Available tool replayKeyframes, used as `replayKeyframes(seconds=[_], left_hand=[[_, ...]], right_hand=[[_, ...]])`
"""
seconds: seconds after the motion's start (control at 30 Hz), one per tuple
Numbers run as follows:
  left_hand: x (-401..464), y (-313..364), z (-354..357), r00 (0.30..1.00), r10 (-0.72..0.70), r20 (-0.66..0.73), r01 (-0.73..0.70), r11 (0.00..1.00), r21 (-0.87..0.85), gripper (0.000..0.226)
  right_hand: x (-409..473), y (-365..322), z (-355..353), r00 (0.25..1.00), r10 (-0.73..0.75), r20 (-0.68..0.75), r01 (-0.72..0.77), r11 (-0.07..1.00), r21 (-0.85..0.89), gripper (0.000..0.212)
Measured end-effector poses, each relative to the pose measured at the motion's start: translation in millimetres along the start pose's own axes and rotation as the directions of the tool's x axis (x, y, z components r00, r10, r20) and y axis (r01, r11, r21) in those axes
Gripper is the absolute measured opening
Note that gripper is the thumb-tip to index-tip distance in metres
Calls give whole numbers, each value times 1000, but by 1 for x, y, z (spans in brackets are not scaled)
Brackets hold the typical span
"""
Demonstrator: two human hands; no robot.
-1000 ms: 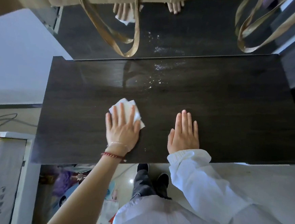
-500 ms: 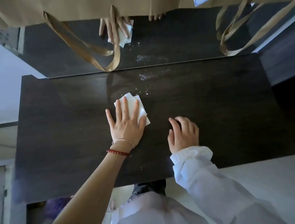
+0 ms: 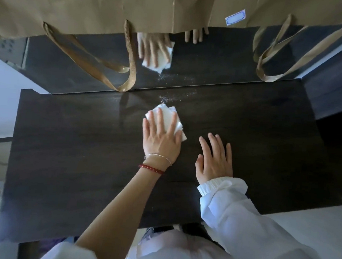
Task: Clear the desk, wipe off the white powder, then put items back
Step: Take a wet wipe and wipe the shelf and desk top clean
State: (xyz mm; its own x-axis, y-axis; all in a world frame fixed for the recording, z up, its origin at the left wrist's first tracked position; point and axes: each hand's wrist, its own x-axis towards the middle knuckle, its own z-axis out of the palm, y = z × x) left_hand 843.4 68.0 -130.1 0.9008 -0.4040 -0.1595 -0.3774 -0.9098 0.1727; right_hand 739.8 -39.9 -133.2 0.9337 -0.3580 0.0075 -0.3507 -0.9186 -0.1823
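Dark desk (image 3: 72, 152): left hand (image 3: 161, 140) lying flat, pressing tissue (image 3: 168, 117) beside powder (image 3: 174, 97); right hand (image 3: 214, 159) resting open, holding nothing; mirror (image 3: 212, 67) standing behind.

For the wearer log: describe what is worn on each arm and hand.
The left hand is bare, its forearm uncovered; the wrist carries a thin silver bracelet and a red bead bracelet. The right hand is bare too, above a loose white sleeve with a gathered elastic cuff.

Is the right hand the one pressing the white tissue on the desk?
No. The left hand lies flat on the white tissue, while the right hand rests bare on the dark desk beside it.
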Motion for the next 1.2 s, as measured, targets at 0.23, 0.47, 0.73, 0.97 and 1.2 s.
replayKeyframes(seconds=[0.23, 0.47, 0.73, 0.97, 1.2], left_hand=[[-25, -56, -6, 951, -303, -57, 306, 951, 48, 58], [2, -1, -2, 987, -159, 11, 159, 987, 35, 50], [-34, -115, -22, 820, -571, -51, 571, 821, -7, 45], [23, -25, -12, 919, -391, -39, 391, 920, -14, 49], [41, 9, -9, 992, 81, 96, -97, 978, 183, 53]], right_hand=[[2, 15, 3, 998, -24, -51, 26, 999, 41, 48], [5, 16, 5, 996, -29, -78, 34, 998, 56, 52], [4, 15, 5, 996, -17, -83, 24, 996, 87, 42], [4, 13, 2, 997, -15, -74, 18, 999, 45, 52], [5, 15, 5, 997, -26, -76, 29, 999, 38, 53]])
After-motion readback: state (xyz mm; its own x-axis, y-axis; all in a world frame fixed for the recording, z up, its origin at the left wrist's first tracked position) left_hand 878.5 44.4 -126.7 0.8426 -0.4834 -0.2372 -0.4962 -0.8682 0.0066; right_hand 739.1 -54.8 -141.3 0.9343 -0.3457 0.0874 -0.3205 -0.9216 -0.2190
